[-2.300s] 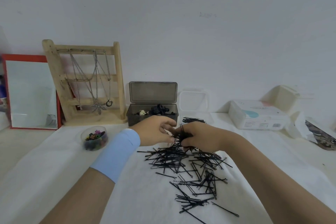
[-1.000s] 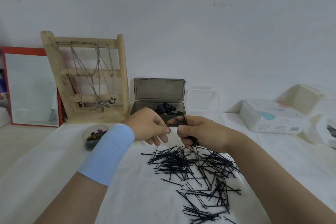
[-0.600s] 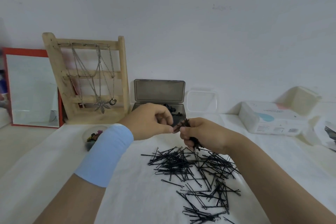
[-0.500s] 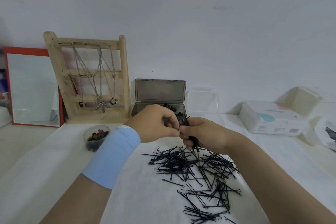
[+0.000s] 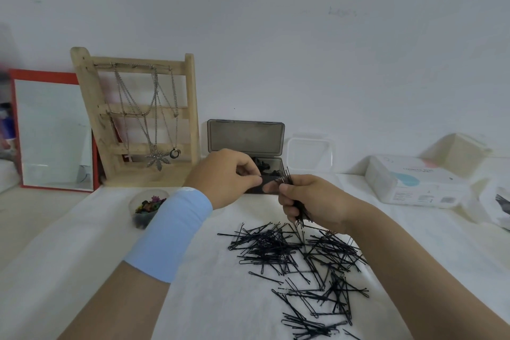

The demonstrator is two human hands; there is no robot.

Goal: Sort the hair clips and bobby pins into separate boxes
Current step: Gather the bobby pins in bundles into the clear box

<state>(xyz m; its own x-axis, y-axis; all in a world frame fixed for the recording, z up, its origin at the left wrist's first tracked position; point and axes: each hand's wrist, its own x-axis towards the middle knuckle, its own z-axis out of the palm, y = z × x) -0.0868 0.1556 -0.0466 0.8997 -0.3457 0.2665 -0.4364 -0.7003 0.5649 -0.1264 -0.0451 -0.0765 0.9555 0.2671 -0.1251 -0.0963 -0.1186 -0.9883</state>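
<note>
- Head camera, looking forward and down: a counter (image 5: 30,218) against a plain white wall, its middle covered by a white cloth (image 5: 220,298).
- The right hand (image 5: 317,201) is raised just above the cloth. Its fingers (image 5: 288,208) are curled tightly round a bundle of bobby pins (image 5: 300,211), which stands roughly upright, with pin ends sticking out above and below the fist.
- The left hand (image 5: 223,176) is level with it, just to its left, the fingertips nearly meeting those of the right. Its thumb and forefinger are pinched together and the other fingers are curled in. Whether a pin sits in the pinch is too small to tell.
- A light blue wristband (image 5: 171,232) wraps the left forearm.
- Loose bobby pins (image 5: 292,251), all black, lie scattered in a criss-crossed heap on the cloth, below the right hand and running toward the lower right.
- Behind the hands stands a dark box (image 5: 245,136) with its lid propped open; black hair clips (image 5: 262,167) show inside it.
- Just beside it on the right is a clear box (image 5: 309,154).
- A small clear cup (image 5: 147,205) of coloured clips sits on the cloth near the left wrist.
- Further left, a wooden jewellery stand (image 5: 138,119) hung with chains and a red-framed mirror (image 5: 52,132) lean at the wall.
- A white packet (image 5: 414,182) lies at the right.
</note>
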